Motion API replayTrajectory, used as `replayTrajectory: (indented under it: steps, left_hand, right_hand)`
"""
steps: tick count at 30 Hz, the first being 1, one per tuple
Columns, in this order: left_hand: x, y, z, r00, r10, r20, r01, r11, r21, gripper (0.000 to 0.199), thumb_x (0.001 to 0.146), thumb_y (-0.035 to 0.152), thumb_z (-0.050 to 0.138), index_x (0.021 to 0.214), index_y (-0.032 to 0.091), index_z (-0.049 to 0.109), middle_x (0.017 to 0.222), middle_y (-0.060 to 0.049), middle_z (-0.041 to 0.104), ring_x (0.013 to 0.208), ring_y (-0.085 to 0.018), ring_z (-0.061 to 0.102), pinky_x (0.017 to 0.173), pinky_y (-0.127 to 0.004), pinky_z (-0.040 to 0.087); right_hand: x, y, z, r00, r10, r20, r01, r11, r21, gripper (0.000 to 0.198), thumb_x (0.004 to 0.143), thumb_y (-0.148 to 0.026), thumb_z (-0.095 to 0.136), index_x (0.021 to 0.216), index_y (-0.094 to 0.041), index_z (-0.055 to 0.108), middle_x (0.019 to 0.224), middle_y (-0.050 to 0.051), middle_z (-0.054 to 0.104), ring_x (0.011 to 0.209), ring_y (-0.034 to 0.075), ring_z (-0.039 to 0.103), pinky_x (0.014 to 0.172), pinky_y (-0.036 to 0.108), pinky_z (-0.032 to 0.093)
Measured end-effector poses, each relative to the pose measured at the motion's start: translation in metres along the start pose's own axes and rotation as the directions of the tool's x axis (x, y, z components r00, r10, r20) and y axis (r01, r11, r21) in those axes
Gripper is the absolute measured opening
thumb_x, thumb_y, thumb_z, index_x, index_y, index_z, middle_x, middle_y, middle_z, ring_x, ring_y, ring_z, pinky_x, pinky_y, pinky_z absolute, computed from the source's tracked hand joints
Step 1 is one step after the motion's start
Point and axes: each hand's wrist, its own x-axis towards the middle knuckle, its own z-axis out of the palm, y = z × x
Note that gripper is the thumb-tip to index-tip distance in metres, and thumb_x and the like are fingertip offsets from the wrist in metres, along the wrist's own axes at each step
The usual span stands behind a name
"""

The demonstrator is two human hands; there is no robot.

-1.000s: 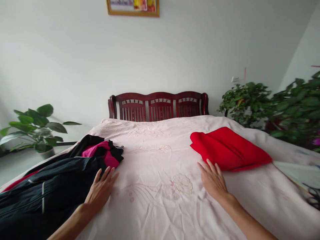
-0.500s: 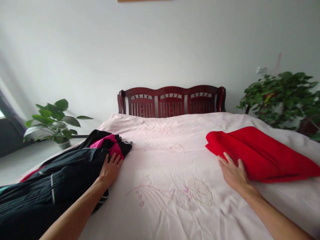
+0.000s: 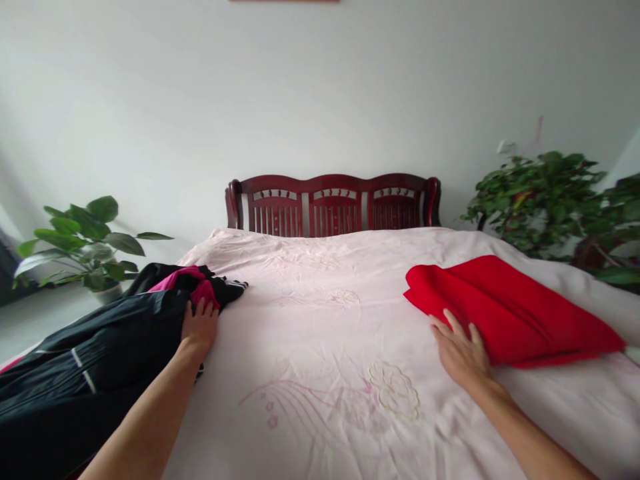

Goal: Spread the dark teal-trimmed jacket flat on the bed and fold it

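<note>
Clothes lie at both hands on the bed (image 3: 320,293), which is covered by a pale pink embroidered sheet. Under the left hand (image 3: 199,327) is a dark jacket (image 3: 100,353) with a pink lining, bunched in a loose heap that runs back along the left forearm toward the near edge; the fingers are spread flat on the crumpled end of it, pressing rather than pinching, so that hand is open and holds nothing. Just ahead of the right hand (image 3: 461,353) lies a red cloth (image 3: 505,310), already folded into a flat bundle. The right fingertips touch its near edge, palm down on the sheet — open as well, gripping nothing.

Between the two hands the sheet is bare except for its stitched flower. Beyond them stands a dark wooden headboard (image 3: 333,203) against the wall, with a leafy plant (image 3: 85,250) out past the left hand and a bushier plant (image 3: 545,193) past the right.

As a judgement: the red piece looks finished, and the jacket looks like the one in hand. Handling that heap would call for closing the left fingers on a hem or collar and drawing it onto the bare middle of the sheet — the right hand free to help spread it.
</note>
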Motion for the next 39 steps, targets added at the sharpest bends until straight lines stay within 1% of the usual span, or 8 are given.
replayTrajectory:
  steps: [8, 13, 17, 20, 24, 30, 35, 39]
  left_hand:
    - [-0.036, 0.024, -0.008, 0.995, 0.057, 0.083, -0.047, 0.992, -0.113, 0.043, 0.097, 0.031, 0.055, 0.138, 0.018, 0.055, 0.147, -0.014, 0.053, 0.135, -0.031, 0.05, 0.113, -0.057, 0.036]
    - [-0.081, 0.05, -0.025, 0.984, 0.162, 0.075, -0.147, 0.974, -0.174, 0.04, 0.094, 0.036, 0.062, 0.13, 0.017, 0.058, 0.133, -0.011, 0.061, 0.116, -0.025, 0.062, 0.097, -0.049, 0.053]
    - [-0.126, 0.059, -0.039, 0.963, 0.263, 0.063, -0.246, 0.948, -0.203, 0.045, 0.094, 0.006, 0.042, 0.135, 0.015, 0.055, 0.133, -0.016, 0.062, 0.118, -0.023, 0.062, 0.098, -0.041, 0.051]
    - [-0.154, 0.043, -0.047, 0.949, 0.313, 0.037, -0.3, 0.933, -0.201, 0.059, 0.09, 0.0, 0.034, 0.142, 0.022, 0.051, 0.143, -0.013, 0.057, 0.131, -0.024, 0.054, 0.114, -0.052, 0.035]
    - [-0.179, 0.001, -0.052, 0.985, 0.167, -0.041, -0.171, 0.978, -0.121, 0.061, 0.088, 0.003, 0.037, 0.144, 0.021, 0.053, 0.139, -0.016, 0.06, 0.137, -0.032, 0.047, 0.119, -0.06, 0.016]
    - [-0.189, -0.04, -0.066, 0.997, -0.075, -0.004, 0.068, 0.928, -0.365, 0.026, 0.086, 0.017, 0.052, 0.1, 0.02, 0.074, 0.095, -0.01, 0.072, 0.096, -0.026, 0.067, 0.099, -0.041, 0.041]
    - [-0.161, -0.034, -0.105, 0.948, -0.317, -0.043, 0.234, 0.778, -0.583, 0.035, 0.095, 0.034, 0.04, 0.104, 0.019, 0.071, 0.094, -0.013, 0.073, 0.087, -0.029, 0.068, 0.077, -0.038, 0.046]
    - [-0.136, 0.011, -0.154, 0.925, -0.359, -0.128, 0.127, 0.607, -0.784, 0.041, 0.097, 0.041, 0.037, 0.109, 0.019, 0.069, 0.089, -0.008, 0.073, 0.082, -0.023, 0.067, 0.07, -0.03, 0.045]
  right_hand:
    - [0.002, -0.006, -0.011, 1.0, -0.022, -0.013, 0.022, 1.0, -0.007, 0.049, 0.085, -0.005, 0.041, 0.113, -0.028, 0.074, 0.142, 0.004, 0.061, 0.146, 0.033, 0.034, 0.115, 0.066, 0.025]
    - [0.007, -0.011, -0.018, 0.986, -0.166, 0.008, 0.166, 0.984, -0.056, 0.042, 0.087, -0.005, 0.041, 0.104, -0.022, 0.076, 0.129, 0.007, 0.069, 0.138, 0.027, 0.047, 0.118, 0.049, 0.028]
    - [-0.004, -0.012, -0.008, 0.983, -0.185, 0.001, 0.184, 0.981, 0.064, 0.047, 0.084, 0.0, 0.039, 0.109, -0.017, 0.074, 0.113, 0.01, 0.076, 0.109, 0.023, 0.068, 0.112, 0.044, 0.038]
    - [-0.022, -0.015, 0.002, 0.988, -0.143, -0.056, 0.15, 0.977, 0.154, 0.049, 0.085, 0.0, 0.037, 0.115, -0.016, 0.072, 0.119, 0.011, 0.073, 0.112, 0.022, 0.067, 0.11, 0.044, 0.041]
    - [-0.044, -0.022, 0.003, 0.984, -0.14, -0.114, 0.16, 0.968, 0.194, 0.05, 0.085, -0.004, 0.038, 0.121, -0.018, 0.07, 0.124, 0.011, 0.071, 0.118, 0.023, 0.064, 0.112, 0.045, 0.039]
    - [-0.051, -0.028, -0.002, 0.978, -0.106, -0.181, 0.141, 0.971, 0.195, 0.048, 0.083, -0.005, 0.041, 0.117, -0.019, 0.071, 0.118, 0.011, 0.074, 0.111, 0.022, 0.067, 0.104, 0.04, 0.046]
    - [-0.05, -0.027, 0.004, 0.953, -0.119, -0.28, 0.171, 0.97, 0.17, 0.043, 0.082, -0.006, 0.043, 0.111, -0.018, 0.073, 0.111, 0.011, 0.076, 0.105, 0.022, 0.069, 0.101, 0.038, 0.049]
    - [-0.048, -0.027, 0.009, 0.959, -0.1, -0.265, 0.149, 0.974, 0.172, 0.042, 0.083, -0.008, 0.041, 0.109, -0.018, 0.073, 0.11, 0.011, 0.076, 0.104, 0.022, 0.07, 0.101, 0.038, 0.049]
